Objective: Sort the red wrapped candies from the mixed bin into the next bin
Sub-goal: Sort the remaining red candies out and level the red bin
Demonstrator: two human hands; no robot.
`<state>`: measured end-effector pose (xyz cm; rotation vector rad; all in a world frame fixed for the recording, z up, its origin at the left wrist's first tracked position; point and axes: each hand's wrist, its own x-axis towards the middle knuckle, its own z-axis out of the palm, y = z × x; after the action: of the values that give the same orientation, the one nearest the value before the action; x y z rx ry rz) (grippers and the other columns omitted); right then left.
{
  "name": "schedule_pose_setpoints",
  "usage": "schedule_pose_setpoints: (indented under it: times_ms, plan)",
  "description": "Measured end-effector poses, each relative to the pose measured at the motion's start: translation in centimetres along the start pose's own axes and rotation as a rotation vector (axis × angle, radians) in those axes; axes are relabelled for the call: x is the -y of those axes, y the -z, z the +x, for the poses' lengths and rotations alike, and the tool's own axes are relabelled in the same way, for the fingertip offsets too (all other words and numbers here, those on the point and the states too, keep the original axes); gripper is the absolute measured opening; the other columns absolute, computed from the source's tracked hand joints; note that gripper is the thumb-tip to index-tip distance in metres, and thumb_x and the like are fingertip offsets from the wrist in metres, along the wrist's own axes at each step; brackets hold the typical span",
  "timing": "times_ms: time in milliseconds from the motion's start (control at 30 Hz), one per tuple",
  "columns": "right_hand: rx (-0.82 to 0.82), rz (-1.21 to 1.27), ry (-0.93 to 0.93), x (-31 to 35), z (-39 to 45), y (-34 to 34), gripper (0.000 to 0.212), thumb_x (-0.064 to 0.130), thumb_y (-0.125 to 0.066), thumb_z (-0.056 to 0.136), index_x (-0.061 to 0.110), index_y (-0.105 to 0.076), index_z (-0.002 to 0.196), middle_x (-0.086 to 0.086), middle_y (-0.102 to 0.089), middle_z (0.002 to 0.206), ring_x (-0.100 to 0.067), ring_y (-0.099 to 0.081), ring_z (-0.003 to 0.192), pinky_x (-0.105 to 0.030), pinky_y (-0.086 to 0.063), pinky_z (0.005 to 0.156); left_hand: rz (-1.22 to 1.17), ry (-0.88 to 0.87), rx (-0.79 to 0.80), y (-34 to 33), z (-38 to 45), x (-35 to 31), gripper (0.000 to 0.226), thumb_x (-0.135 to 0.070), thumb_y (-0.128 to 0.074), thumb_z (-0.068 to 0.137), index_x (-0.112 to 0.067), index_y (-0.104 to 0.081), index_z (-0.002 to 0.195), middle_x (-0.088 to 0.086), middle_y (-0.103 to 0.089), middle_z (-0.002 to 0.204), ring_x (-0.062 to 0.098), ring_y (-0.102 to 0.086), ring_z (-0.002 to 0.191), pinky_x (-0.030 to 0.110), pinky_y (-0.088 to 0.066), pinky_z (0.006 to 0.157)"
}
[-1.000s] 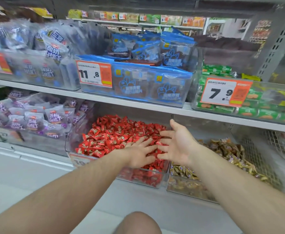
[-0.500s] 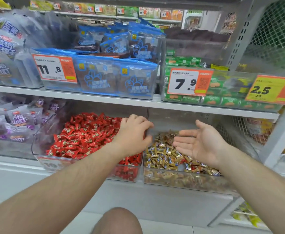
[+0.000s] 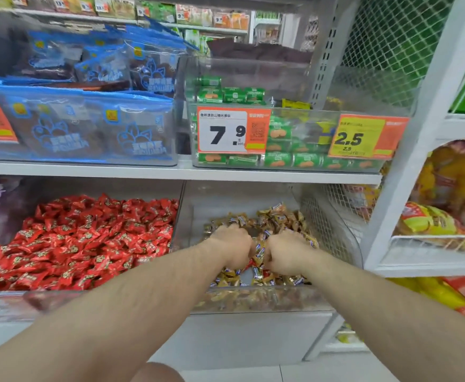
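Note:
Two clear bins stand side by side on the lower shelf. The left bin (image 3: 2, 304) is heaped with red wrapped candies (image 3: 87, 244). The right bin (image 3: 225, 199) holds gold and brown wrapped candies (image 3: 278, 216). Both my hands are down in the right bin, close together, knuckles up. My left hand (image 3: 232, 248) curls its fingers into the pile, and a red wrapper (image 3: 249, 263) shows at its fingertips. My right hand (image 3: 283, 253) is curled the same way into the gold candies, its fingertips buried.
The shelf above (image 3: 170, 170) hangs low over both bins and carries blue snack bags (image 3: 93, 128) and a bin of green packets (image 3: 294, 158) with price tags. A wire mesh side (image 3: 325, 221) and a white upright (image 3: 407, 166) close off the right. My knee (image 3: 156, 373) is below.
My view swung right. My left hand left the red bin and went into the gold candy bin. My right hand, open palm-up before, turned over and curled into the same pile.

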<state>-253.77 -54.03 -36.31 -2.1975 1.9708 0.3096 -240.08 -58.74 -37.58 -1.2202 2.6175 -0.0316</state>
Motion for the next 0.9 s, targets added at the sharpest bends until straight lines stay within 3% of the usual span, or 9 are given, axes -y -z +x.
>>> schedule_pose_setpoints:
  times_ms: [67, 167, 300, 433, 600, 700, 800, 900]
  plan:
    - [0.028, -0.179, 0.052, 0.7, 0.9, -0.4, 0.017, 0.009, -0.053, 0.086, 0.015, -0.069, 0.085, -0.001, -0.065, 0.09, -0.027, -0.059, 0.102, -0.046, -0.031, 0.104, 0.048, 0.044, -0.015, -0.5, 1.2, -0.1, 0.03, -0.029, -0.049, 0.092, -0.022, -0.066, 0.116, 0.009, -0.059, 0.124, 0.029, -0.048, 0.119, 0.044, -0.04, 0.095]
    - [0.029, -0.368, 0.062, 1.5, 1.4, -0.7, 0.017, 0.009, -0.054, 0.087, 0.018, -0.05, 0.074, 0.001, -0.05, 0.079, -0.025, -0.058, 0.104, -0.047, -0.024, 0.106, 0.114, 0.074, -0.015, -1.5, 1.9, 0.1, 0.041, -0.042, -0.053, 0.09, -0.017, -0.062, 0.122, 0.01, -0.056, 0.128, 0.03, -0.046, 0.122, 0.045, -0.039, 0.1]
    - [0.029, -0.517, -0.01, 1.8, 1.9, -1.4, 0.009, 0.018, -0.059, 0.089, 0.025, -0.053, 0.09, 0.0, -0.065, 0.106, -0.023, -0.056, 0.11, -0.044, -0.019, 0.111, 0.178, 0.08, -0.015, -2.1, 1.8, 0.0, 0.061, -0.062, -0.056, 0.083, -0.018, -0.06, 0.125, 0.01, -0.053, 0.13, 0.03, -0.043, 0.125, 0.046, -0.034, 0.103]
    - [0.001, -0.43, -0.094, 1.8, 1.9, -1.8, 0.012, 0.02, -0.057, 0.089, 0.023, -0.061, 0.1, -0.001, -0.066, 0.11, -0.025, -0.053, 0.116, -0.044, -0.02, 0.111, 0.189, 0.12, -0.062, -2.6, 2.0, -0.5, 0.062, -0.064, -0.054, 0.083, -0.022, -0.058, 0.128, 0.01, -0.052, 0.132, 0.03, -0.043, 0.125, 0.047, -0.032, 0.102]
    - [-0.145, 0.013, -0.221, 0.2, 0.6, 0.0, 0.013, 0.031, -0.059, 0.077, 0.02, -0.063, 0.08, -0.003, -0.061, 0.096, -0.025, -0.05, 0.103, -0.043, -0.033, 0.097, 0.225, 0.095, -0.08, -2.8, 2.4, -0.8, 0.046, -0.045, -0.057, 0.09, -0.021, -0.058, 0.129, 0.011, -0.051, 0.132, 0.031, -0.044, 0.123, 0.046, -0.037, 0.1]
    - [-0.281, 0.625, -0.27, -1.7, -1.8, 1.8, 0.011, 0.025, -0.068, 0.079, 0.015, -0.071, 0.074, 0.0, -0.066, 0.07, -0.016, -0.058, 0.071, -0.032, -0.049, 0.071, 0.247, 0.069, -0.067, -2.7, 2.2, -0.9, 0.044, -0.039, -0.062, 0.089, -0.02, -0.059, 0.128, 0.011, -0.051, 0.129, 0.03, -0.044, 0.121, 0.045, -0.039, 0.099]
    - [-0.224, 1.286, -0.269, -3.4, -4.5, 3.0, 0.008, 0.018, -0.065, 0.09, 0.011, -0.067, 0.09, -0.006, -0.066, 0.071, -0.017, -0.057, 0.057, -0.032, -0.046, 0.063, 0.198, 0.039, -0.076, -2.5, 1.8, -0.9, 0.043, -0.041, -0.064, 0.087, -0.02, -0.061, 0.124, 0.009, -0.05, 0.127, 0.03, -0.043, 0.121, 0.045, -0.038, 0.101]
    - [-0.083, 1.766, -0.344, -4.9, -6.0, 3.1, 0.022, 0.016, -0.045, 0.096, 0.012, -0.06, 0.111, -0.013, -0.064, 0.07, -0.023, -0.058, 0.053, -0.035, -0.047, 0.063, -0.175, 0.099, -0.114, -1.2, 0.8, -0.3, 0.032, -0.042, -0.064, 0.081, -0.021, -0.069, 0.104, 0.007, -0.058, 0.113, 0.026, -0.052, 0.112, 0.04, -0.044, 0.096]
